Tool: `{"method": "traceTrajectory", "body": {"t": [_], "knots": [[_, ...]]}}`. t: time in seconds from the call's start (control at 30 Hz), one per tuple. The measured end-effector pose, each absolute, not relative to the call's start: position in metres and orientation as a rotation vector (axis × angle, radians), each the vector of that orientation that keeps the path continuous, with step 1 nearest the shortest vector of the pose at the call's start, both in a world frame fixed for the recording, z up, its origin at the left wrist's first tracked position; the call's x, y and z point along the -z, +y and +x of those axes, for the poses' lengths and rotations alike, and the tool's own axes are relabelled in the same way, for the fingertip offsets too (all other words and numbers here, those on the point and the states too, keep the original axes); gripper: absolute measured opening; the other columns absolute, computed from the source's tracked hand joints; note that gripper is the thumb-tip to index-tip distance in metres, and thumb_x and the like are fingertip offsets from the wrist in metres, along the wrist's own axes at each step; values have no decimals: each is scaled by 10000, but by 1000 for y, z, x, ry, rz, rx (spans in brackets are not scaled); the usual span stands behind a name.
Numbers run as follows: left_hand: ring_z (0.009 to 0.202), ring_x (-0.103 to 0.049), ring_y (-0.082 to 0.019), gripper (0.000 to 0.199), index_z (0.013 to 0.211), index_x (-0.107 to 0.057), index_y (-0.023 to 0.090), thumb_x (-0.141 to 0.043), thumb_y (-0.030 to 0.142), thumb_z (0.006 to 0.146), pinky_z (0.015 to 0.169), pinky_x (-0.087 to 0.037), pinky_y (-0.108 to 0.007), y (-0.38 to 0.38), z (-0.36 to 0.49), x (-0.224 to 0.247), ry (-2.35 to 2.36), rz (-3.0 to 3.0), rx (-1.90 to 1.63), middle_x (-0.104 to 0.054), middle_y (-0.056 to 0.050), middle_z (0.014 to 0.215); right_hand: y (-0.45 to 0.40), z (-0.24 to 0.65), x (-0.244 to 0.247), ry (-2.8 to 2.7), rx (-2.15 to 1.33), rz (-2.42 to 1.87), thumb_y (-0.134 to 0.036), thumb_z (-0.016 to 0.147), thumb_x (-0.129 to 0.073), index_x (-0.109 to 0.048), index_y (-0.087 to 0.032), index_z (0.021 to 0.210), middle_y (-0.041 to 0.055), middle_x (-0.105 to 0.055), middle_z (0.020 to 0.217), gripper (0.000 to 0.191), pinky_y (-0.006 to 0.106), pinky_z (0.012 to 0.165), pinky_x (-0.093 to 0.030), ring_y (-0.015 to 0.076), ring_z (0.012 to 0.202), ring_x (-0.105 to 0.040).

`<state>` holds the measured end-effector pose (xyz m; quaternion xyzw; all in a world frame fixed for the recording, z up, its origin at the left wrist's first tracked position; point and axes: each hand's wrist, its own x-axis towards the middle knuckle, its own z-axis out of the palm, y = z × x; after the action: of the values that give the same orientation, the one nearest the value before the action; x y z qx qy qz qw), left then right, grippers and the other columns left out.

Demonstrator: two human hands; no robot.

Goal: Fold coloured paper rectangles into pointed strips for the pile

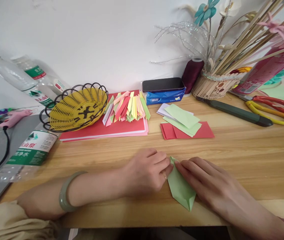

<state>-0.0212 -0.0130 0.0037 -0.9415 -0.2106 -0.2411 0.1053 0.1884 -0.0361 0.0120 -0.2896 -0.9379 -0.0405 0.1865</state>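
Note:
A green sheet of paper [180,186] with folded corners lies near the table's front edge. My left hand [152,171], with a ring and a jade-coloured bangle on its arm, has its fingers curled and closed on the paper's upper left edge. From the right, my right hand [207,181] presses its fingers together on the paper's upper right edge. Behind them lie loose green slips [183,116] on red slips [204,130]. Folded coloured paper pieces [128,108] are heaped on a red stack of sheets [107,130].
Yellow basket [79,108] and plastic bottles [34,146] at the left. Against the wall are a blue packet [165,96], a thread spool [192,75] and a stick vase [212,86]. A dark green cutter [239,112] and scissors [273,108] lie at the right.

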Motion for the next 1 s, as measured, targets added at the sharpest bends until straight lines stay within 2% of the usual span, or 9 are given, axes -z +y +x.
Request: {"method": "traceTrajectory", "body": {"t": [0.13, 0.3, 0.4, 0.53, 0.67, 0.8, 0.9, 1.0], "knots": [[744, -536, -156, 225, 717, -587, 135, -490, 159, 918, 619, -397, -294, -15, -21, 0, -664, -2784, 657, -610, -45, 770, -35, 190, -10, -2627, 8, -828, -99, 926, -280, -590, -101, 1028, 106, -604, 860, 327, 368, 663, -513, 214, 800, -552], [820, -510, -175, 257, 720, -582, 151, -463, 217, 939, 649, -402, -296, -17, -20, 0, -798, -2795, 651, -583, -42, 821, -25, 191, -16, -2639, -326, -937, -146, 929, -358, -587, -149, 1021, 80, -557, 874, 247, 331, 639, -477, 181, 778, -523], [784, -493, -177, 234, 741, -584, 154, -470, 218, 936, 632, -393, -300, -16, -21, -1, -797, -2806, 634, -549, -27, 762, -19, 189, -17, -2634, -418, -982, -137, 921, -379, -585, -157, 1037, 66, -533, 861, 237, 318, 634, -463, 170, 764, -523], [751, -487, -170, 239, 746, -582, 156, -463, 223, 941, 606, -372, -298, -15, -22, -3, -779, -2813, 596, -523, -20, 720, -13, 185, -14, -2636, -381, -1023, -128, 911, -363, -588, -154, 1014, 56, -530, 834, 249, 327, 639, -475, 168, 739, -539], [802, -511, -176, 222, 781, -606, 157, -470, 229, 940, 632, -397, -298, -14, -21, -3, -783, -2807, 566, -561, -31, 782, -11, 188, -17, -2569, -419, -1023, -104, 891, -345, -544, -157, 1159, 71, -572, 901, 338, 311, 675, -508, 164, 790, -578], [934, -529, -187, 213, 845, -642, 150, -466, 220, 942, 758, -450, -316, -13, -21, -2, -734, -2820, 622, -621, -46, 984, -15, 194, -21, -2549, -455, -963, -109, 887, -359, -556, -172, 1164, 82, -587, 930, 346, 302, 681, -517, 169, 824, -583], [1009, -533, -216, 195, 877, -659, 132, -482, 193, 930, 851, -457, -348, -13, -22, -2, -667, -2815, 635, -649, -61, 998, -17, 198, -19, -2653, -413, -939, -115, 898, -392, -567, -158, 1136, 83, -567, 922, 299, 331, 689, -505, 183, 825, -552], [1020, -554, -237, 197, 903, -672, 121, -480, 160, 920, 878, -467, -383, -14, -23, -4, -616, -2767, 622, -672, -81, 1011, -16, 201, -17, -2761, -259, -821, -132, 916, -393, -552, -106, 1154, 90, -568, 901, 287, 368, 685, -493, 202, 810, -521]]}}
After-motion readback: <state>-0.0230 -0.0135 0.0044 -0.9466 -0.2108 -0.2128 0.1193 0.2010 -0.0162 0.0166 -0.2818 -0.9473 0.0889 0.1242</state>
